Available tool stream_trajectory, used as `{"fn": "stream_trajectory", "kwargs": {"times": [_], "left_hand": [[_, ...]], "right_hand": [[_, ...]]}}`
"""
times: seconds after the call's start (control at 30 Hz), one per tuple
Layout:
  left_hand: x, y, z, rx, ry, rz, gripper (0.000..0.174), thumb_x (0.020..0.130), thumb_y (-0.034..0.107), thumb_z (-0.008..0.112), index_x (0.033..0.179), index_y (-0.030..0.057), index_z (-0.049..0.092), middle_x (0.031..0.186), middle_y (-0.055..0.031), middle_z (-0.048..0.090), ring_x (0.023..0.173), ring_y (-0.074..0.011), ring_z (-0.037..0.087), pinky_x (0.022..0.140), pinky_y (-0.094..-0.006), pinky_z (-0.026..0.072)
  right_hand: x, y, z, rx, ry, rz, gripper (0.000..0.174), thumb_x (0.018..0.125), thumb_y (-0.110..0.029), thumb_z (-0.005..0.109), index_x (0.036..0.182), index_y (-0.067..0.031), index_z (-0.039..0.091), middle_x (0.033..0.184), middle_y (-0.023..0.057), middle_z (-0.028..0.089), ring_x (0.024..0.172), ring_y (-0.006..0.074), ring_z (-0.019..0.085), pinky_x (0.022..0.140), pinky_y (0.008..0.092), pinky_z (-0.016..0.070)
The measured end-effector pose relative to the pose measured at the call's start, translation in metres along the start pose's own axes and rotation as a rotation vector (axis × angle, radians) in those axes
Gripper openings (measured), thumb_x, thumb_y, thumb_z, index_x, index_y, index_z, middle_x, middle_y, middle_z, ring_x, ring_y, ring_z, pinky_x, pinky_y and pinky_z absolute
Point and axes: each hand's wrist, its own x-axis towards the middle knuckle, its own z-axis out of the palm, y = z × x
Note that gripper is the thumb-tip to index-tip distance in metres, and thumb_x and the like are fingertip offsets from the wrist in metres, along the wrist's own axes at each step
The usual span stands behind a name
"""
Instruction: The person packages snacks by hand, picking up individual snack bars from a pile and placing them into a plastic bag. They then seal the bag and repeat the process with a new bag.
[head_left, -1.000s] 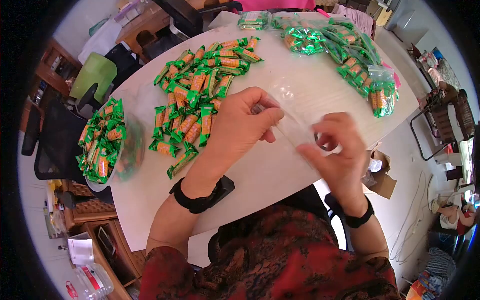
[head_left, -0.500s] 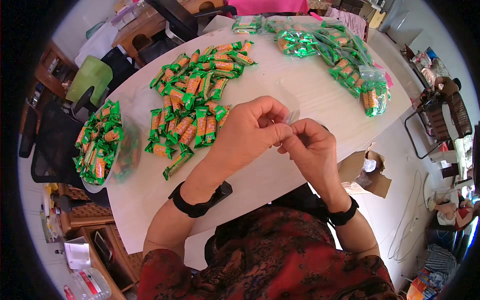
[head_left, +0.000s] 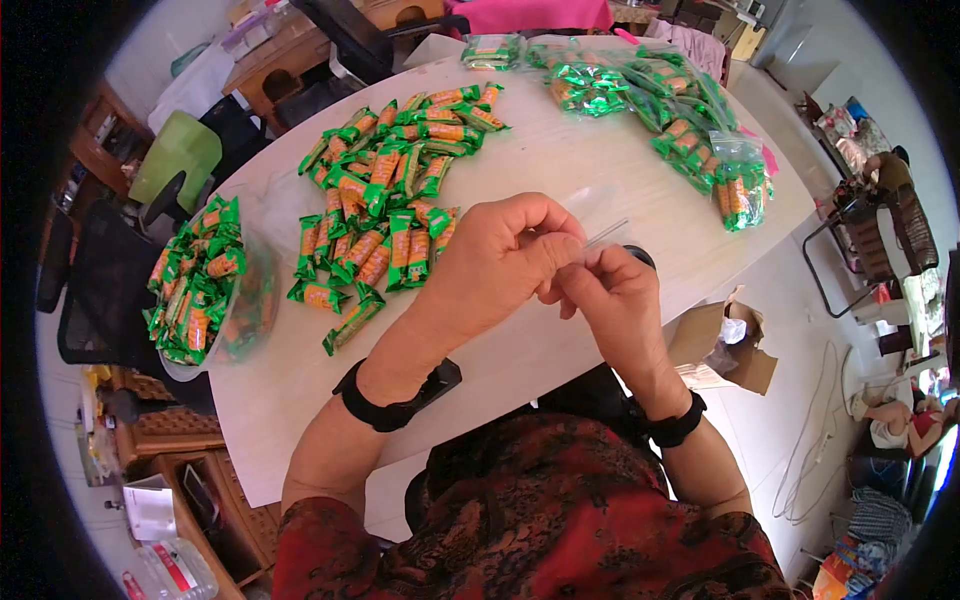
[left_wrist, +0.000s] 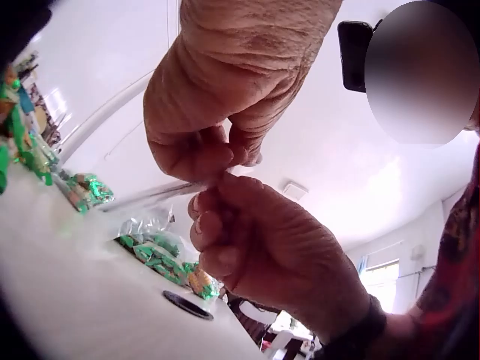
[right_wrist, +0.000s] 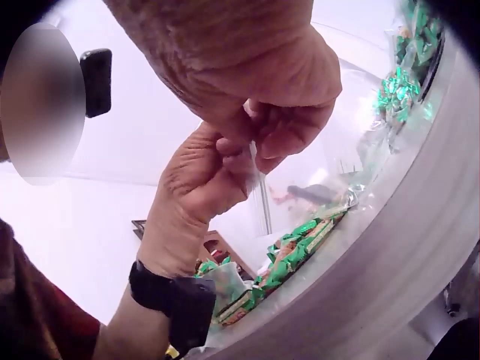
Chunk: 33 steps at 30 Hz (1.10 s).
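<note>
Both hands meet above the table in the head view. The left hand [head_left: 505, 262] pinches the edge of a clear plastic bag [head_left: 606, 234] between thumb and fingers. Close against it, the right hand [head_left: 618, 292] pinches the same edge, its fingertips right at the left thumb. A thin straight edge of the bag [right_wrist: 262, 201] runs out from the fingers in the right wrist view. Most of the bag is see-through and hard to make out. Left of the hands lies a pile of small snack packs [head_left: 385, 165] in green and orange wrappers.
A clear tub [head_left: 262, 290] full of the same packs stands at the table's left edge. Filled clear bags [head_left: 740, 185] lie along the far right side. A dark round ring [left_wrist: 187, 305] sits in the tabletop. An open cardboard box [head_left: 712, 345] is below the right edge.
The right hand, blurred and apart from the left a second ago, has come in against the left hand's fingertips. The bag's thin edge now sticks out past the fingers. The piles stay put.
</note>
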Motion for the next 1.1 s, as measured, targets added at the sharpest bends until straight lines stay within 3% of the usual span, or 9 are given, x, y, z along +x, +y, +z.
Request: {"fn": "stream_trajectory", "kwargs": {"times": [0.07,0.13,0.17,0.23,0.37,0.53,0.67,0.93,1.1], "left_hand": [[-0.001,0.000,0.002,-0.085,-0.008,-0.008,0.017,0.082,0.010,0.072,0.094,0.0028,0.065,0.072,0.0026,0.060,0.059,-0.0031,0.052,0.051,-0.0180,0.0406],[-0.001,-0.004,0.003,0.463,0.083,0.212,0.020,0.077,0.006,0.073,0.094,0.0032,0.065,0.075,0.0004,0.061,0.059,-0.0057,0.053,0.052,-0.0208,0.0418],[0.001,-0.008,0.004,0.462,0.078,0.214,0.020,0.077,0.006,0.073,0.094,0.0032,0.065,0.075,0.0004,0.061,0.059,-0.0057,0.053,0.052,-0.0208,0.0418],[0.003,-0.017,0.006,0.653,0.125,0.489,0.023,0.073,0.003,0.073,0.094,0.0041,0.064,0.079,-0.0033,0.061,0.063,-0.0108,0.057,0.054,-0.0246,0.0433],[0.001,-0.019,0.010,0.713,0.143,0.465,0.021,0.073,0.001,0.070,0.093,0.0044,0.064,0.082,-0.0067,0.060,0.067,-0.0168,0.060,0.056,-0.0280,0.0448],[0.002,-0.022,0.010,0.776,0.152,0.552,0.014,0.074,0.000,0.067,0.087,0.0030,0.063,0.083,-0.0109,0.062,0.069,-0.0248,0.061,0.059,-0.0332,0.0478],[0.002,-0.022,0.010,0.793,0.152,0.572,0.014,0.074,0.000,0.066,0.087,0.0030,0.063,0.084,-0.0116,0.062,0.070,-0.0270,0.061,0.060,-0.0345,0.0484],[0.005,-0.024,0.007,0.765,0.179,0.527,0.006,0.076,0.000,0.063,0.082,0.0011,0.064,0.075,-0.0131,0.062,0.067,-0.0285,0.062,0.059,-0.0356,0.0469],[0.008,-0.022,-0.002,0.897,0.368,0.530,0.006,0.076,0.000,0.062,0.081,0.0012,0.062,0.073,-0.0144,0.060,0.066,-0.0306,0.060,0.059,-0.0375,0.0462]], "right_hand": [[0.002,0.000,-0.005,0.075,-0.002,0.002,0.010,0.089,-0.008,0.062,0.086,0.0016,0.060,0.078,0.0060,0.066,0.067,0.0102,0.061,0.058,0.0216,0.0491],[0.003,0.001,-0.010,0.166,0.009,0.019,0.012,0.091,-0.009,0.059,0.087,0.0022,0.061,0.080,0.0066,0.066,0.064,0.0110,0.060,0.058,0.0223,0.0492],[0.003,0.002,-0.012,0.165,0.014,0.017,0.012,0.091,-0.009,0.059,0.087,0.0022,0.061,0.080,0.0066,0.066,0.064,0.0110,0.060,0.058,0.0223,0.0492],[0.004,0.003,-0.013,0.261,0.020,-0.005,0.013,0.091,-0.009,0.057,0.087,0.0027,0.061,0.081,0.0071,0.066,0.063,0.0109,0.058,0.059,0.0231,0.0496],[0.002,0.002,-0.014,0.209,0.013,-0.024,0.012,0.093,-0.007,0.056,0.089,0.0029,0.061,0.083,0.0070,0.066,0.066,0.0111,0.059,0.060,0.0235,0.0504],[0.000,0.006,-0.014,0.008,0.023,-0.209,0.012,0.095,-0.008,0.055,0.091,0.0026,0.060,0.084,0.0062,0.066,0.071,0.0107,0.061,0.062,0.0235,0.0515],[0.000,0.004,-0.015,-0.113,0.028,-0.244,0.012,0.095,-0.008,0.056,0.090,0.0022,0.059,0.084,0.0057,0.066,0.071,0.0102,0.061,0.061,0.0234,0.0515],[0.005,0.004,-0.014,-0.409,0.064,-0.420,0.008,0.089,-0.003,0.059,0.082,0.0006,0.058,0.067,0.0047,0.064,0.061,0.0094,0.061,0.057,0.0237,0.0491],[0.001,0.006,-0.021,-0.416,0.123,-0.305,0.007,0.084,-0.001,0.060,0.079,0.0008,0.057,0.067,0.0057,0.064,0.061,0.0102,0.061,0.054,0.0234,0.0479]]}}
